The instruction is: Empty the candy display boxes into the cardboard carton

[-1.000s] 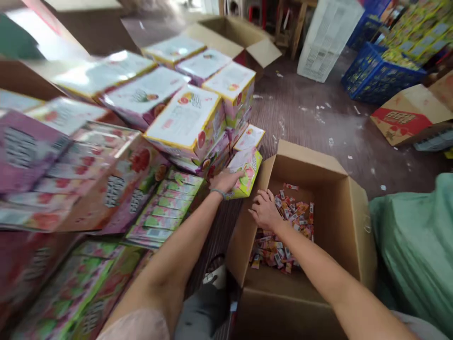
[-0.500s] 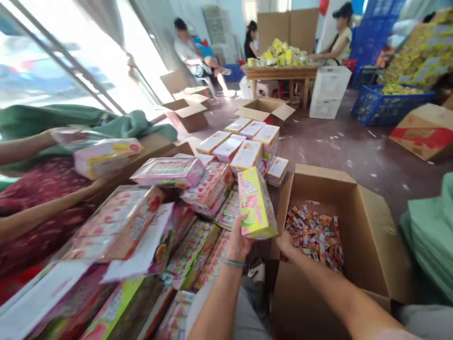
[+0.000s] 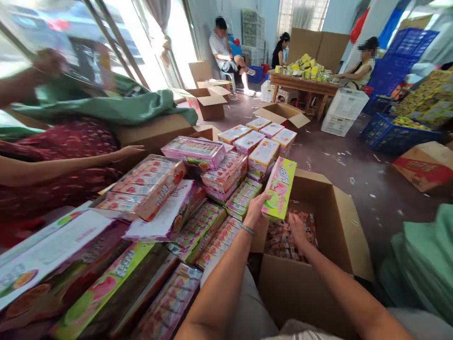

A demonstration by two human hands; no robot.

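Observation:
My left hand (image 3: 256,211) is wrapped round the lower left end of a green and pink candy box (image 3: 280,189), held tilted above the rim of a large open carton (image 3: 341,212). Inside the carton lie many small wrapped sticks (image 3: 283,238). My right hand (image 3: 297,227) reaches in among the sticks, just below the box; its fingertips are bent and too small to tell what they hold. To the left, clear-wrapped boxes of sticks (image 3: 208,229) are stacked beside my knees.
At the left, another person's arm (image 3: 88,163) reaches toward the stacked boxes. Green cloth (image 3: 424,259) lies at the right. Farther back stand open cartons (image 3: 281,115), a wooden table (image 3: 304,84), blue crates (image 3: 389,137) and several people.
My right hand has moved from the carton's edge in among the sticks. The held box has shifted and tilted. The person at the left has let go of a wrapped box. The view has turned.

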